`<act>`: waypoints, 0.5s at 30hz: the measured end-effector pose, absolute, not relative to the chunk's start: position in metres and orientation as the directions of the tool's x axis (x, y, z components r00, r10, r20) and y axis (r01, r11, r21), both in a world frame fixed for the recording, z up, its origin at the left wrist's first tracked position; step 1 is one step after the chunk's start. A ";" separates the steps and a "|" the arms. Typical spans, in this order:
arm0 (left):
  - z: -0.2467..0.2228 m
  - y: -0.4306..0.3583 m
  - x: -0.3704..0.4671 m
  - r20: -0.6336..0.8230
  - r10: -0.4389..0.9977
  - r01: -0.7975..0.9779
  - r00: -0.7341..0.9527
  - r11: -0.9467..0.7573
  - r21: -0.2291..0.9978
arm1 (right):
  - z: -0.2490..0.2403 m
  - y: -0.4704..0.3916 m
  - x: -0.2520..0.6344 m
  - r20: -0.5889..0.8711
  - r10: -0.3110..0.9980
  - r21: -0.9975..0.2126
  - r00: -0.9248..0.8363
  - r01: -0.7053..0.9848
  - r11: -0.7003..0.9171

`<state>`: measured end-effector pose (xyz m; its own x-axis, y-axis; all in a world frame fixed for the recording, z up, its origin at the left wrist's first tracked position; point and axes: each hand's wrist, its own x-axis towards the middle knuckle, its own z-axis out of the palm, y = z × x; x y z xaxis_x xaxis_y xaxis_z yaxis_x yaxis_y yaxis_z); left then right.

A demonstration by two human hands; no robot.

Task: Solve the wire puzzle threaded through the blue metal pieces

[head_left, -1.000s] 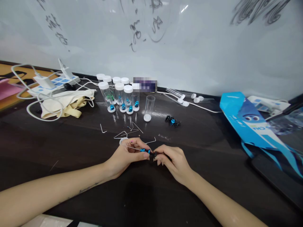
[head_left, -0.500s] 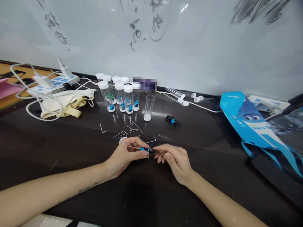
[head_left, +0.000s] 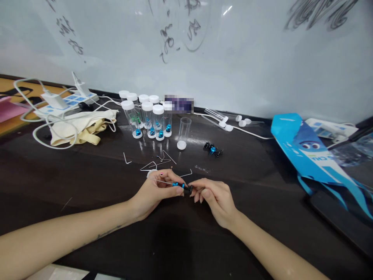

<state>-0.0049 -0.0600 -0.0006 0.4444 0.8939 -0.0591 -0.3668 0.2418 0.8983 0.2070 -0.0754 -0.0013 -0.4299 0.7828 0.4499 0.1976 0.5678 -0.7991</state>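
Observation:
Between thumb and fingers, my left hand (head_left: 159,190) holds a small blue and black part (head_left: 183,188), with a thin metal rod (head_left: 160,180) running out of it to the left. A white cap (head_left: 151,173) shows at the back of the same hand. My right hand (head_left: 214,196) has its fingers closed at the black end of the part; what they pinch, if anything, is too small to make out. Thin bent metal keys (head_left: 163,160) lie just beyond the hands. An uncapped clear tube (head_left: 184,132) stands farther back, beside several capped tubes (head_left: 147,120) holding blue parts.
Small black and blue parts (head_left: 213,149) lie right of the clear tube. Empty tubes and loose caps (head_left: 229,127) rest near the whiteboard (head_left: 247,58). Left are a cream cloth bag (head_left: 70,126), cables and a power strip (head_left: 70,102); right is a blue bag (head_left: 311,151).
The black end of the part has tilted slightly in my fingers. Both hands are otherwise nearly where they were, and the view has shifted very slightly.

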 end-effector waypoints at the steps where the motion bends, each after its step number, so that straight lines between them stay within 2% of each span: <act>1: -0.001 -0.060 -0.005 -0.059 0.895 -0.369 0.443 0.242 0.898 | -0.002 -0.076 0.207 0.451 0.786 -0.799 -0.422 0.201 0.567; 15: -0.001 -0.060 -0.005 -0.061 0.896 -0.373 0.440 0.244 0.895 | -0.003 -0.076 0.207 0.479 0.769 -0.787 -0.424 0.180 0.590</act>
